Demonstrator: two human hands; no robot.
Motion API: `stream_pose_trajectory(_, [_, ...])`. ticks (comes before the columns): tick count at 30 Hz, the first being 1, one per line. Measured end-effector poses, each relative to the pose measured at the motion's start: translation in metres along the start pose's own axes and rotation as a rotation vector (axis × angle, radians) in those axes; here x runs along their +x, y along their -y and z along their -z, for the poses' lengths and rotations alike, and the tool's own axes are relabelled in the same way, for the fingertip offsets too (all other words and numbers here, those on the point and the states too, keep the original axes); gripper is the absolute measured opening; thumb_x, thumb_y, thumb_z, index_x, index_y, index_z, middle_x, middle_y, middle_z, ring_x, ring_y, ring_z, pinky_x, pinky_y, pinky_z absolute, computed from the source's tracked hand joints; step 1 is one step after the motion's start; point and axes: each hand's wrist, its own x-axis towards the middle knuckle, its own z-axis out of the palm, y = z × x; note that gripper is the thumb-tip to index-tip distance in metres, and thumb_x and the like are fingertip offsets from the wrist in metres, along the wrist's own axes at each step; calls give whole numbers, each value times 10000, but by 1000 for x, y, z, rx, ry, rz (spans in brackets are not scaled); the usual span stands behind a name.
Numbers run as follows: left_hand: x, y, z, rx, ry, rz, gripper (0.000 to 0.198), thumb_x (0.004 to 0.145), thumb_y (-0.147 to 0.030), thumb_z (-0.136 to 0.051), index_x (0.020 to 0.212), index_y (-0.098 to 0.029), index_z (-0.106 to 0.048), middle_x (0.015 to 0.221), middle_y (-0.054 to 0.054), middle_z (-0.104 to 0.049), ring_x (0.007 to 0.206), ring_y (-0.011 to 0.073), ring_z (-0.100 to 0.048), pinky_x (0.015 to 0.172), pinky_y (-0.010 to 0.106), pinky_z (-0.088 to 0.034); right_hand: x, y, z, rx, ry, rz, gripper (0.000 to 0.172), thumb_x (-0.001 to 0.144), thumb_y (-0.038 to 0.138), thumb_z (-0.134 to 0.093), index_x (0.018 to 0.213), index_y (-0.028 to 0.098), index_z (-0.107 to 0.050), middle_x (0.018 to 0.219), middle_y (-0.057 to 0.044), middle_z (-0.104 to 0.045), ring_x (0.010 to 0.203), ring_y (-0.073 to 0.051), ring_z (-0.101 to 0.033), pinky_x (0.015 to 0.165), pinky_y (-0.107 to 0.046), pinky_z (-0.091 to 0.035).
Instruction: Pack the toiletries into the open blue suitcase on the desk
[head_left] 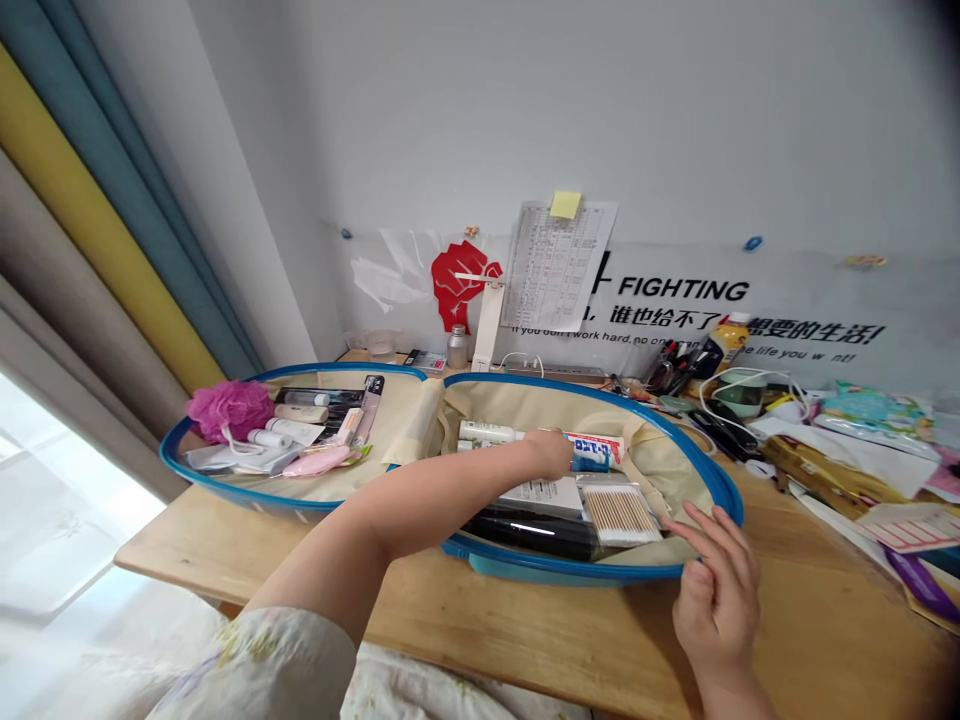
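Observation:
An open suitcase with blue rims [726,482] lies on the table. My left hand [551,455] reaches into its right half, closed at the left end of a white, blue and red toothpaste tube [604,450]; its fingertips are hidden. Around it are white bottles [487,431], a white box [544,496], a pack of cotton swabs [621,514] and a black item [525,532]. My right hand [716,585] is open at the right front rim. The left half holds a pink bath puff [229,408], small bottles and a pink item [321,461].
The wooden table [600,640] extends in front of the suitcase. Behind stand a white lamp [489,328] and a small metallic bottle [457,348]. An orange-labelled bottle [724,347], cables, wipes [874,410] and papers crowd the right. A curtain [97,200] hangs at left.

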Motion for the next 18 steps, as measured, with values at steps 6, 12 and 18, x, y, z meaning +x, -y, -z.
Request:
stream_pose_trajectory(6, [-25, 18, 40, 32, -22, -72, 596, 919, -366, -587, 1479, -234, -432, 1513, 122, -450, 1297, 234, -533, 1077, 313, -419, 1, -1, -1, -3, -7, 2, 370, 990, 338, -365, 1053, 158, -683, 1175, -167, -676, 1298, -337, -523, 1060, -565, -406])
stream_pose_trajectory(12, [-98, 89, 84, 30, -235, 9, 516, 964, -373, -411, 1455, -223, -461, 1523, 64, -462, 1349, 182, -464, 1142, 269, -309, 0, -3, -2, 4, -19, 24, 386, 996, 346, -353, 1050, 151, -682, 1163, -174, -673, 1302, -345, -517, 1063, -571, -398])
stream_pose_trajectory(18, [-206, 201, 72, -6, -380, 409, 539, 899, -462, -346, 1307, -208, -591, 1275, 77, -673, 1137, 246, -611, 983, 318, -461, 2, -2, -1, -19, -3, 38, 368, 993, 327, -356, 1032, 145, -674, 1139, -189, -675, 1293, -362, -523, 1053, -586, -405])
